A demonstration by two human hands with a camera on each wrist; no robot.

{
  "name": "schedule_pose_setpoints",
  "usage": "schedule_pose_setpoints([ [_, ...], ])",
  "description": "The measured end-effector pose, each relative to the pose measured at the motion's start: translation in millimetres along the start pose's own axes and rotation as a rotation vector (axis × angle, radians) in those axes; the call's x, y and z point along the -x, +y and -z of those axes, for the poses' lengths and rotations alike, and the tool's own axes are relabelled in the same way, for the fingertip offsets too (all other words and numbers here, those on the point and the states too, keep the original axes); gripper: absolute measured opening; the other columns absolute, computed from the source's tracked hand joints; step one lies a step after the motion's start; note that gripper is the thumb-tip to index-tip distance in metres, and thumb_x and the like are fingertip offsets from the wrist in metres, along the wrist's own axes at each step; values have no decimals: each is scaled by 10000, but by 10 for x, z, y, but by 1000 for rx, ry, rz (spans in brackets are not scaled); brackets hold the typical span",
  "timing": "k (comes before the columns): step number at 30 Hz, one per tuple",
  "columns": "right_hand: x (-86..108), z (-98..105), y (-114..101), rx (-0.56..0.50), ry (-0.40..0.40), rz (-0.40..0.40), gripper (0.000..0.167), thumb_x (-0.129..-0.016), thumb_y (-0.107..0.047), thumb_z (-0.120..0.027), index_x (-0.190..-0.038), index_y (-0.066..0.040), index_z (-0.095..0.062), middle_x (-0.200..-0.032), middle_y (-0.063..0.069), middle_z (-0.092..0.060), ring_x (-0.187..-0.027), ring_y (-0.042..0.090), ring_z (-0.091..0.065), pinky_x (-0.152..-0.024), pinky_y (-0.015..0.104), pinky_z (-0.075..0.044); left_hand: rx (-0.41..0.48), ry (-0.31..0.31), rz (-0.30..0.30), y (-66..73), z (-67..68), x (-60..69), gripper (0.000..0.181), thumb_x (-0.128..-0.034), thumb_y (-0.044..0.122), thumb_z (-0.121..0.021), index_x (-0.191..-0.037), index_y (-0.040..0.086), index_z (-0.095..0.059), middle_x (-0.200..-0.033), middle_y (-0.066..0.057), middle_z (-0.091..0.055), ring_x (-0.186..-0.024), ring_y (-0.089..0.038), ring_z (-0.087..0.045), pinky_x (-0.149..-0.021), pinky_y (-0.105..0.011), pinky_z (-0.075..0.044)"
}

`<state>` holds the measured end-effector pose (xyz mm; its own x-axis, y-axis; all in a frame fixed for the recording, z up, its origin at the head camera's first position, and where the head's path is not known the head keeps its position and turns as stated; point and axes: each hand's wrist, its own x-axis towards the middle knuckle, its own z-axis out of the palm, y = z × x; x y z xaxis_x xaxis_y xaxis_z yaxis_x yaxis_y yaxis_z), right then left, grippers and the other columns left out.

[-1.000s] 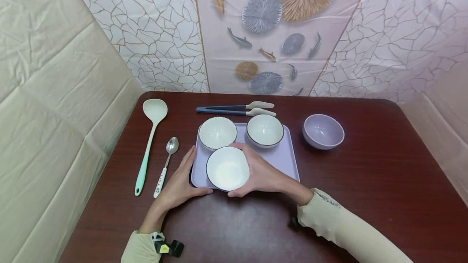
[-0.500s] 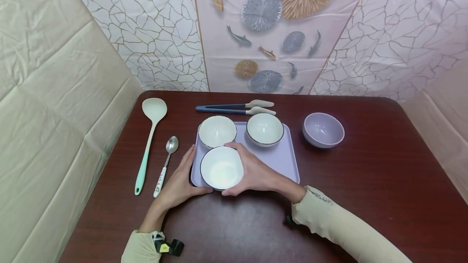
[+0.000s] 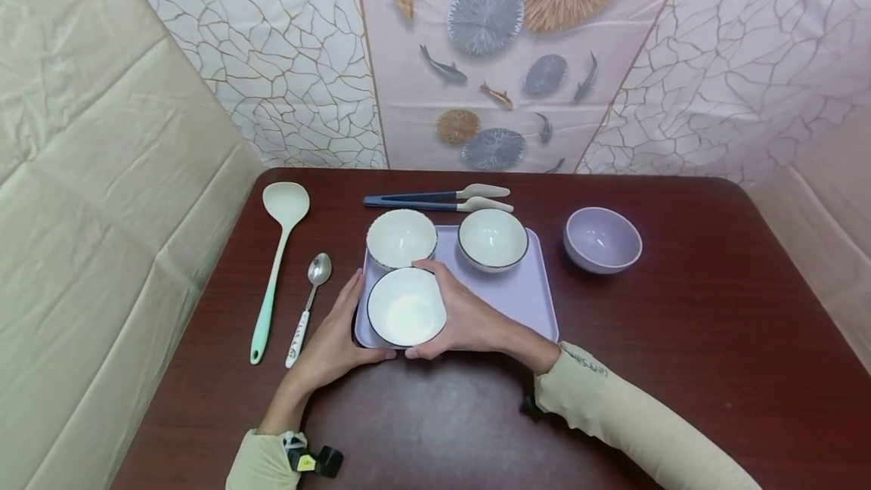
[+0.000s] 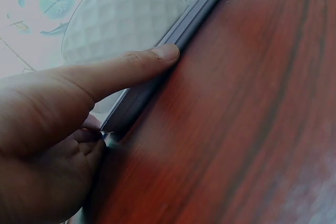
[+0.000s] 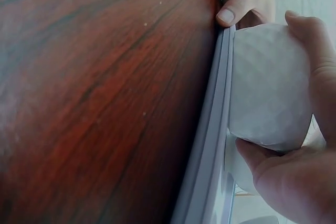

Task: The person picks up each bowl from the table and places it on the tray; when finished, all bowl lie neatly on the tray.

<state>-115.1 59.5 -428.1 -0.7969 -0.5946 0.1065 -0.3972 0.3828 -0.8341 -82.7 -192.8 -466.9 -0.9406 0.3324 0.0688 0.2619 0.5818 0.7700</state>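
Note:
In the head view a lavender tray (image 3: pixel 517 297) lies on the table, its front left corner held by my left hand (image 3: pixel 332 348). The left thumb (image 4: pixel 136 64) lies against the front rim in the left wrist view, and the other fingers run along the left side. My right hand (image 3: pixel 464 316) grips a white bowl with a dark rim (image 3: pixel 406 308) at the front left of the tray. Dimpled outer walls show on this bowl (image 5: pixel 270 85) in the right wrist view. Behind it sit a white bowl with an uneven rim (image 3: pixel 401 237) and another dark-rimmed white bowl (image 3: pixel 493 239).
Right of the tray stands a lavender bowl (image 3: pixel 602 240). Tongs (image 3: pixel 415 203) with pale tips lie behind the tray. To the left are a mint-handled ladle (image 3: pixel 274 278) and a metal spoon with a white handle (image 3: pixel 299 333). A patterned cloth (image 3: pixel 306 59) hangs behind the table.
My right hand has moved the held bowl leftward and slightly back on the tray. The bowl behind it has shifted slightly back and left. My left hand has stayed at the tray corner.

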Motion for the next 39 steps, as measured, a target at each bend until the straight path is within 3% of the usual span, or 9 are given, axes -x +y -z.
schedule_pose_setpoints([
  [8, -27, -4, -18, 11, -16, 21, 1171, -613, -477, -910, -1490, -130, -216, -1415, 72, -397, -1228, 201, -465, -1009, 402, -394, -4, 4, 6, 9, 27, 10, 1276, -657, 389, -919, -1580, 89, -89, -1628, -79, -74, -1442, -252, -203, -1073, -498, -311],
  [22, -70, -35, -6, 60, 14, 50, 1229, -568, -455, -934, -1498, -139, -196, -1384, 46, -416, -1221, 130, -455, -1007, 367, -394, -22, 19, -28, 42, 38, 0, 1266, -649, 400, -921, -1569, 46, -125, -1616, -139, -112, -1437, -287, -215, -1076, -510, -301],
  [31, -64, -12, -40, 88, -7, 40, 1239, -584, -467, -927, -1508, -123, -177, -1411, 76, -382, -1253, 133, -419, -1034, 355, -363, -21, 8, -12, 33, 35, -2, 1266, -656, 413, -914, -1574, 66, -113, -1622, -113, -92, -1439, -271, -206, -1080, -500, -300],
  [36, -3, 59, -77, 176, -41, 11, 1310, -578, -598, -879, -1538, -119, -128, -1476, 54, -294, -1313, 112, -334, -1057, 347, -338, -2, 10, -8, 19, 16, 10, 1273, -654, 401, -918, -1577, 80, -102, -1623, -106, -91, -1441, -271, -202, -1074, -512, -303],
  [39, 90, 171, -133, 243, -23, 29, 1307, -587, -630, -857, -1542, -102, -139, -1493, 58, -299, -1336, 145, -337, -1049, 351, -354, 1, 11, -5, 22, 11, 17, 1281, -648, 405, -920, -1578, 83, -100, -1623, -98, -93, -1442, -265, -200, -1072, -512, -304],
])
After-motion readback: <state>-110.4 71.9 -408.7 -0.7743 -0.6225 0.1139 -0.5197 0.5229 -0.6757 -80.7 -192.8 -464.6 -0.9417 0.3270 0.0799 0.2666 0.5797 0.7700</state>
